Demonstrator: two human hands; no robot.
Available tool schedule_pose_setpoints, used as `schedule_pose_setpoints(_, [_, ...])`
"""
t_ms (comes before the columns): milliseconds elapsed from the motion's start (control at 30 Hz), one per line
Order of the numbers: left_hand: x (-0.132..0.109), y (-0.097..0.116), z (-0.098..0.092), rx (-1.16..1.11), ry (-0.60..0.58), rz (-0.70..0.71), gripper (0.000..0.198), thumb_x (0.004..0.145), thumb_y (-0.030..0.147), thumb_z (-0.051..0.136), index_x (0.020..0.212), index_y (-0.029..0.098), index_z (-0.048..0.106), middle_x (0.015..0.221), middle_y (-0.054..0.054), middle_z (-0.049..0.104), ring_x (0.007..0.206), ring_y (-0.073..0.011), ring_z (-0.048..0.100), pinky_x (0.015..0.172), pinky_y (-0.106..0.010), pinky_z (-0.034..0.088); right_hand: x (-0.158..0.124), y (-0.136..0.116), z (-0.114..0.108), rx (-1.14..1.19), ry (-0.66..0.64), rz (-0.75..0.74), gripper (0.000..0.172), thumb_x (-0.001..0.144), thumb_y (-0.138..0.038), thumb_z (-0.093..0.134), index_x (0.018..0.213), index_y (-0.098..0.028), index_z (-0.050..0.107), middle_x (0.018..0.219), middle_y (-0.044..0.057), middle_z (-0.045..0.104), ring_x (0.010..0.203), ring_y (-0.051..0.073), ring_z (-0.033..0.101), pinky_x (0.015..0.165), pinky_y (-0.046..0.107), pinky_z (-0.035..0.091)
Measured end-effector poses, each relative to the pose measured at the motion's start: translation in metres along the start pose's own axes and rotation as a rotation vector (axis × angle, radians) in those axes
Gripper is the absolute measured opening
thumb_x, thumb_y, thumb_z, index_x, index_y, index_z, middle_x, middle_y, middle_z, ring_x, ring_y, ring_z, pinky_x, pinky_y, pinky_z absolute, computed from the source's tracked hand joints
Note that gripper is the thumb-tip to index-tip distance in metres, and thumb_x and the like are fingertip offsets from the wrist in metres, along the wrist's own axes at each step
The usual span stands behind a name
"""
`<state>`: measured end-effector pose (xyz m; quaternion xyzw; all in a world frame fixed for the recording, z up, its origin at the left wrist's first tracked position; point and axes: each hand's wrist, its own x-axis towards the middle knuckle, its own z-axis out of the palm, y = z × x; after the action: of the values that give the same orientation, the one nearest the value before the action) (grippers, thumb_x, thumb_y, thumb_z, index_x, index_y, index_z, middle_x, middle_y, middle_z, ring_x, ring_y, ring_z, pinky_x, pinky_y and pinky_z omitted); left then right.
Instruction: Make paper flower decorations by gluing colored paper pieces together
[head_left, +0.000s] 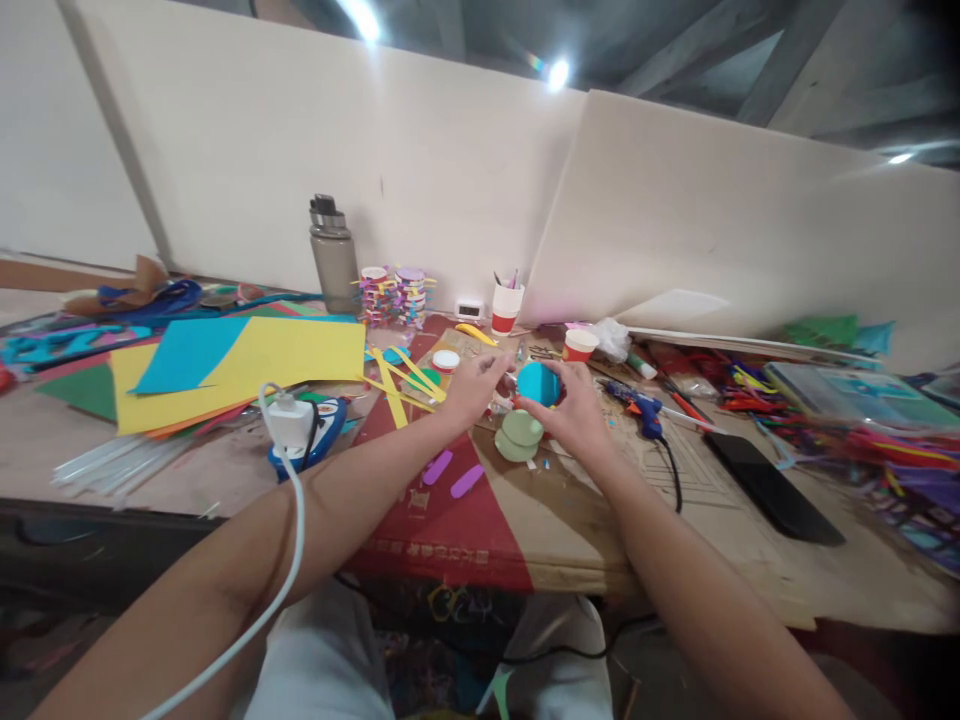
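Above the middle of the desk, my right hand (576, 405) grips a round blue disc (535, 384) by its edge, thumb below and fingers behind. Just left of the disc is my left hand (474, 388), its fingers bent together. Something small, whitish and red shows at its fingertips, too blurred to name. Pale green discs (517, 437) lie right under the hands. To the left are yellow strips (391, 390) and a white round lid (445, 360). Two purple pieces (466, 482) rest on the red part of the cardboard (457, 540), nearer to me.
A hot glue gun (639, 408) with a black cord and a phone (772, 488) lie right. Paper cups (507, 308), decorated stacks (410, 297) and a bottle (334, 255) stand behind. Coloured sheets (300, 355) spread left. A white cable (298, 540) crosses my left forearm.
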<state>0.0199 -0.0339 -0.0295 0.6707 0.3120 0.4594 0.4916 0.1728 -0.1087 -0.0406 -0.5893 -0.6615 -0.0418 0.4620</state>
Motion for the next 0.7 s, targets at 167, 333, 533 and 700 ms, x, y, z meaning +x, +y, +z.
schedule_pose_setpoints(167, [0.002, 0.001, 0.003, -0.245, -0.058, -0.211, 0.049, 0.077, 0.061, 0.055, 0.082, 0.013, 0.061, 0.067, -0.005, 0.063, 0.054, -0.0119, 0.057, 0.049, -0.022, 0.041, 0.001, -0.001, -0.001, 0.028, -0.002, 0.058, 0.054, 0.071, -0.048, 0.07, 0.114, -0.017, 0.058, 0.106, 0.011, 0.055, 0.1, 0.026, 0.054, 0.086, 0.041, 0.047])
schedule_pose_setpoints(333, [0.003, -0.008, 0.008, -0.385, -0.273, -0.241, 0.042, 0.068, 0.054, 0.068, 0.072, 0.013, 0.061, 0.062, 0.0, 0.06, 0.053, -0.009, 0.053, 0.053, -0.021, 0.043, 0.0, -0.002, 0.001, 0.008, -0.028, -0.062, 0.058, 0.071, -0.048, 0.071, 0.119, -0.018, 0.055, 0.111, 0.012, 0.051, 0.106, 0.026, 0.051, 0.09, 0.042, 0.046])
schedule_pose_setpoints(533, [0.005, -0.007, 0.003, -0.114, -0.227, -0.151, 0.025, 0.075, 0.036, 0.063, 0.068, 0.012, 0.064, 0.058, 0.001, 0.059, 0.05, -0.0078, 0.05, 0.049, -0.019, 0.038, -0.001, 0.001, 0.004, 0.017, -0.044, -0.086, 0.061, 0.071, -0.045, 0.071, 0.122, -0.017, 0.052, 0.119, 0.015, 0.049, 0.113, 0.028, 0.047, 0.097, 0.045, 0.042])
schedule_pose_setpoints(700, [0.01, -0.006, -0.001, -0.155, -0.182, -0.2, 0.019, 0.078, 0.029, 0.058, 0.071, 0.012, 0.063, 0.058, -0.001, 0.061, 0.048, -0.0095, 0.053, 0.047, -0.02, 0.04, 0.007, 0.014, -0.003, 0.222, -0.16, 0.168, 0.051, 0.086, -0.046, 0.052, 0.126, -0.015, 0.048, 0.115, 0.014, 0.058, 0.097, 0.022, 0.057, 0.083, 0.038, 0.048])
